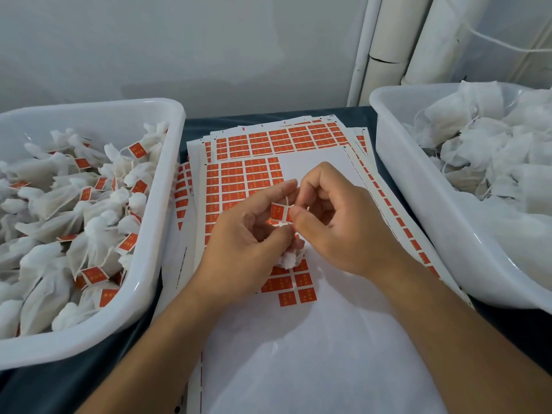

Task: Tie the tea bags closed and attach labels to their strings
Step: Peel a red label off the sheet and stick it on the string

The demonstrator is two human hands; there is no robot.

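Both hands meet over the label sheets in the middle of the table. A small red label (279, 211) is held between them, with a thin white string (286, 201) running across it. My left hand (248, 234) pinches the string and holds a white tea bag (288, 258), whose bunched end pokes out below the fingers. My right hand (334, 219) pinches the label's right edge between thumb and forefinger. Most of the tea bag is hidden by my left hand.
A white tub (161, 186) on the left holds several tied tea bags with red labels. Another white tub (397, 174) on the right holds several unlabelled white bags. Sheets of red labels (239, 177) lie stacked between them, the top one partly stripped. White pipes (385, 40) stand behind.
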